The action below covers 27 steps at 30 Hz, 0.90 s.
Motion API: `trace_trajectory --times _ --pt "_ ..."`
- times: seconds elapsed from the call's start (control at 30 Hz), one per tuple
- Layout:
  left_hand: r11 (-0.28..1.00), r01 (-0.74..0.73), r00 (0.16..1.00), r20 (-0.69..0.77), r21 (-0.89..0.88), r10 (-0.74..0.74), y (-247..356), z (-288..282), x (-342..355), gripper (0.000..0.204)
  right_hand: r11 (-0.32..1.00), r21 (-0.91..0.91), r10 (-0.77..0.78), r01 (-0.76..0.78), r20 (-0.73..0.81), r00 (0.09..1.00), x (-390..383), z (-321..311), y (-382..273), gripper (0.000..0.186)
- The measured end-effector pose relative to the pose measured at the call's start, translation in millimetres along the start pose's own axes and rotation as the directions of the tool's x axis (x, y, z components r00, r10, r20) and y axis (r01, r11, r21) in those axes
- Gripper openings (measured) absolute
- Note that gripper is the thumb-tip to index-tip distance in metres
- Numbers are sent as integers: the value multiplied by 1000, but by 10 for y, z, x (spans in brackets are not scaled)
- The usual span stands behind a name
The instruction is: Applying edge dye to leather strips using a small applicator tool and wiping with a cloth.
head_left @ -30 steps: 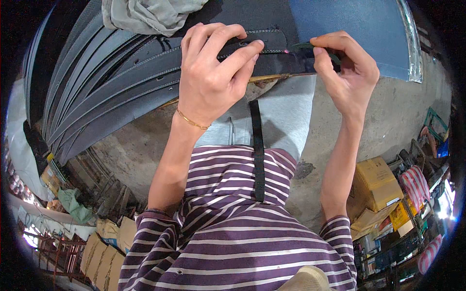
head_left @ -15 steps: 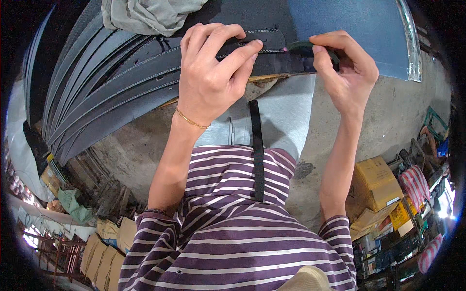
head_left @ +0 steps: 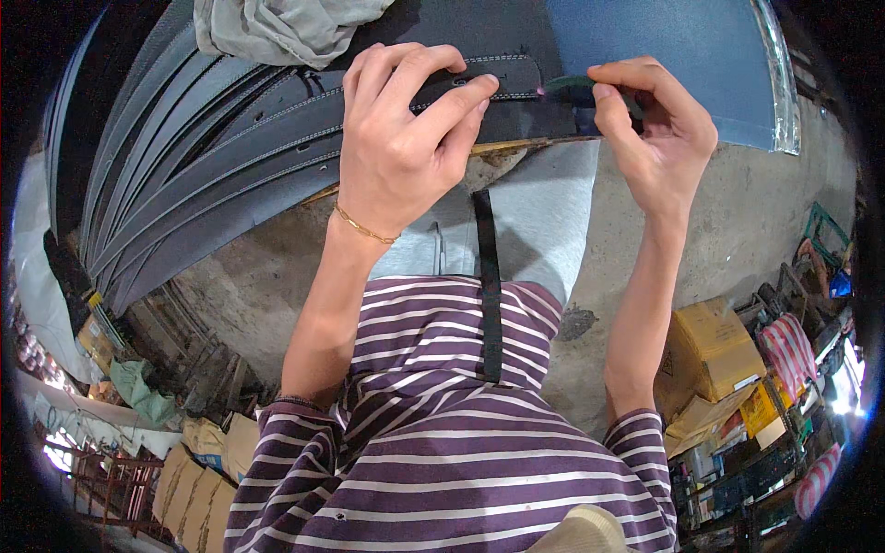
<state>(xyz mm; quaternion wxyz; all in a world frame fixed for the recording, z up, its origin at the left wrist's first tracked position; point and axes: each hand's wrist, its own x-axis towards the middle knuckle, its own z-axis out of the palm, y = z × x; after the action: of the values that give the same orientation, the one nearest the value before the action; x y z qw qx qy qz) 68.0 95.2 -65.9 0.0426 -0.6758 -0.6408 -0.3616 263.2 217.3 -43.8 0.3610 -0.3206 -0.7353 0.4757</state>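
A black belt (head_left: pixel 512 81) with white stitching along its edges lies near the edge of the work table. Over it is my left hand (head_left: pixel 406 120), fingers bent, with the fingertips holding its end in place. At the belt's right end, my right hand (head_left: pixel 656 124) pinches a slim dark-green object (head_left: pixel 570 89) between thumb and forefinger. Its kind is not clear. Where it meets the stitched edge, a small pinkish spot shows. The other fingers of my right hand curl behind and are partly hidden.
Several more stitched black straps (head_left: pixel 217 175) fan out to the left. A grey cloth (head_left: pixel 277 28) lies at the far side. Blue sheet (head_left: pixel 664 64) covers the table's right part. Cardboard boxes (head_left: pixel 714 350) stand on the floor at the right.
The dark-green object has turned slightly, and more of its green face shows at the belt's end. My left hand and the belt keep their place.
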Motion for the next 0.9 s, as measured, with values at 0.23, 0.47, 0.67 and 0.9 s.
trace_trajectory --times 0.23,0.47,0.67,0.9 --pt "1000 -1 1000 -9 9 1 -4 1 -6 21 999 -46 -14 13 -12 1000 -7 11 4 10" --pt "1000 2 1000 -2 0 -2 9 -1 -13 22 997 -74 -28 30 23 999 -18 1 21 10" --pt "1000 3 1000 -10 -6 -3 11 -7 7 22 1000 11 10 -10 -4 1000 -9 -6 -22 10" --pt "1000 3 1000 -12 2 -3 -1 5 2 21 1000 -2 3 -3 17 1000 -1 4 -19 9"
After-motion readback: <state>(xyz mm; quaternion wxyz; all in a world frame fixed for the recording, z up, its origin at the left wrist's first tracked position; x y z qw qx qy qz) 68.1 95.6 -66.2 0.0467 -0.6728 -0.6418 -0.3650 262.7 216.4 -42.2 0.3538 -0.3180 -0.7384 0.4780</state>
